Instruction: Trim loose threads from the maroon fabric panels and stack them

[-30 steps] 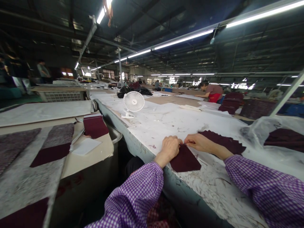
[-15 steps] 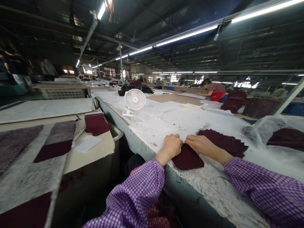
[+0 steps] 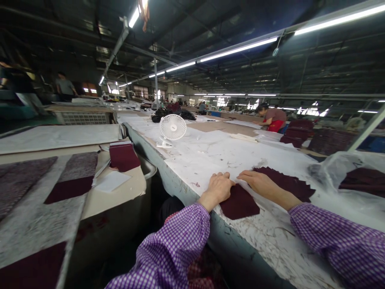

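Observation:
A small stack of maroon fabric pieces [image 3: 241,204] lies near the edge of the white-covered table [image 3: 204,160]. My left hand [image 3: 219,188] has its fingers curled on the far left corner of this stack, thumb and forefinger closed at the cloth. Just beyond the stack's far edge, my right hand [image 3: 261,184] reaches in with fingers stretched out and nothing visible in them. Beside the right hand, partly behind it, lies a fanned pile of maroon fabric pieces [image 3: 290,182] with jagged edges. Purple checked sleeves cover both forearms.
A white fan [image 3: 173,127] stands farther up the table. On the right is clear plastic [image 3: 327,170] around maroon cloth. Left of the table, a board [image 3: 132,188] carries maroon fabric and white paper. A co-worker [image 3: 275,116] bends over the table's far side.
My right hand has drawn slightly right, away from my left hand, and its fingers have straightened off the cloth. My left hand stays at the stack's corner.

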A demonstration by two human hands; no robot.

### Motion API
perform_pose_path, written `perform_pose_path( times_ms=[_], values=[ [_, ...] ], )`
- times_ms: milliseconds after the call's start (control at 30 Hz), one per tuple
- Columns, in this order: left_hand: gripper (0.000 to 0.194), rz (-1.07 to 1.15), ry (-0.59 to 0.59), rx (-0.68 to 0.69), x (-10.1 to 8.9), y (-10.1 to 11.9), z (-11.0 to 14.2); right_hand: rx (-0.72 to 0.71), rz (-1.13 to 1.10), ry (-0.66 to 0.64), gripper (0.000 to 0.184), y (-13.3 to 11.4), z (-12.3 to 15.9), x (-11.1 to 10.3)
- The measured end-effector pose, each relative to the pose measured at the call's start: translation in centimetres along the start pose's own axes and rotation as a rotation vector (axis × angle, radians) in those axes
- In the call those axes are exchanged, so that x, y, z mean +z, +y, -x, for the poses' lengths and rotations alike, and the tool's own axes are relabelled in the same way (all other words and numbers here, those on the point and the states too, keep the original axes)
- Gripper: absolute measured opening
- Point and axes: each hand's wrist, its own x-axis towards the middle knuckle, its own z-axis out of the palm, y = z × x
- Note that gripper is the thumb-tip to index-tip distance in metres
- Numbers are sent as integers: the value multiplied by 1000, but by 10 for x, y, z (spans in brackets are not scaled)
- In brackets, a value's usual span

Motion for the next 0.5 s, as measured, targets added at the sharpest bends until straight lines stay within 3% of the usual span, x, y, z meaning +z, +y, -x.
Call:
perform_pose_path(
  times_ms=[100,267,500],
  values=[
    [34,-11,20,8,1,2,-1,26,-122,-25,33,-12,-2,0],
    [31,14,17,-31,-7,-7,4,137,-134,-48,31,-24,0,8],
    [22,118,96,-91,-17,-38,30,72,-142,-82,37,-24,0,5]
  ],
)
